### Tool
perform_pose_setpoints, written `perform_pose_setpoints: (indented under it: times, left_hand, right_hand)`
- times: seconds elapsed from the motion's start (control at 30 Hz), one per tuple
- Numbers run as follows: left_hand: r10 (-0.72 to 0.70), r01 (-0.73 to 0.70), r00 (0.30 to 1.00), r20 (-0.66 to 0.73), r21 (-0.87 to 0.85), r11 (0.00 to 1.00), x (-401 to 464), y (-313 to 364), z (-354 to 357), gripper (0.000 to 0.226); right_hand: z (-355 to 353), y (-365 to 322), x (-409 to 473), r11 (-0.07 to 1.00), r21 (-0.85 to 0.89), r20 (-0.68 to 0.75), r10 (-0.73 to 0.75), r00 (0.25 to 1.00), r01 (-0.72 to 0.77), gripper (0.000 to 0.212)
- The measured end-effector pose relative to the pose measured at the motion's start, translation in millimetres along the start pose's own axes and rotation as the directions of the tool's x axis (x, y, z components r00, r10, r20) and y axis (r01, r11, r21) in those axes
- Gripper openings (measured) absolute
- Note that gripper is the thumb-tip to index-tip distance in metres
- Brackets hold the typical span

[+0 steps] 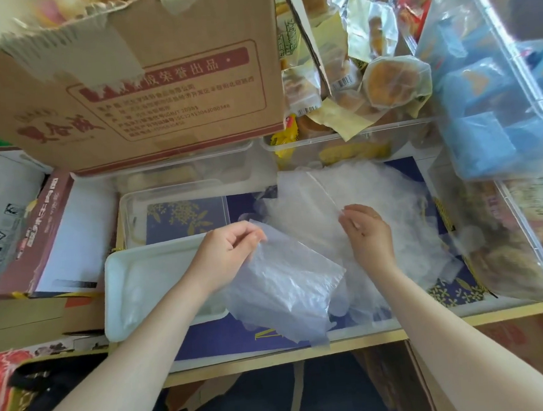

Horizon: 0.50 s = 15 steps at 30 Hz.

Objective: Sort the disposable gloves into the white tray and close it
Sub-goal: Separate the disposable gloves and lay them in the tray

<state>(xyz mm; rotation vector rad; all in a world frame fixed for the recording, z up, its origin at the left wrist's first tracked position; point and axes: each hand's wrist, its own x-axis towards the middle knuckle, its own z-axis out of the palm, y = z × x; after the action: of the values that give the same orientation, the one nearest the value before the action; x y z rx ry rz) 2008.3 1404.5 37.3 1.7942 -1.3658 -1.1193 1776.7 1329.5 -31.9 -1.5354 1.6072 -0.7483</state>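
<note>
Left hand (pixel 231 249) pinching a bundle of disposable gloves (pixel 284 287) by its top edge, thumb and fingers clamped on the film, bundle hanging below and to the right of the grip. Right hand (pixel 365 231) pinching too, fingertips closed on a thin clear edge rising out of the loose glove pile (pixel 359 206) straight ahead. Both grips clamped on plastic, neither one free.

White tray (pixel 123 293) sitting open on the counter (pixel 273 354) at the left, directly under and beyond the left wrist, its long axis running left to right. Looks nearly bare inside, only a faint crinkle of film showing. Whether the clear lid (pixel 175 211) behind it belongs to this tray: cannot tell.

Key relation now: held bundle lying just off the tray's right end, overhanging the near corner, so the tray lies to the left of the grip. Left hand plainly the nearer one; right hand well apart from the tray, over the pile. Next move probably a short carry leftward, bundle laid lengthwise along the tray.

Risk: film slippery and floppy, sheets liable to fan out or slide over the rim. Most of the pile not yet sorted, closing a long way off.

Cardboard box (pixel 129 87) and packed snacks (pixel 396 80) crowding the back.
</note>
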Motion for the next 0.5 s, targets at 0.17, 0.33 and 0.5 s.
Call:
perform_pose_setpoints:
  times: [0.17,0.33,0.5]
  left_hand:
    - [0.08,-0.077,0.994,0.073,-0.045,0.996,-1.5,7.2,-0.6,0.023]
    - [0.113,-0.11,0.985,0.128,-0.031,0.993,-5.0,7.8,-0.8,0.016]
    - [0.087,-0.085,0.99,0.108,-0.024,0.996,-10.0,3.9,-6.8,0.016]
  right_hand:
    - [-21.6,-35.0,0.6,0.96,0.259,-0.019,0.112,0.994,-0.103,0.014]
    - [-31.7,-34.8,3.1,0.966,0.123,-0.034,0.233,0.972,-0.228,0.03]
    - [-34.7,-35.7,-3.4,0.959,0.212,-0.051,0.205,0.977,-0.19,0.011]
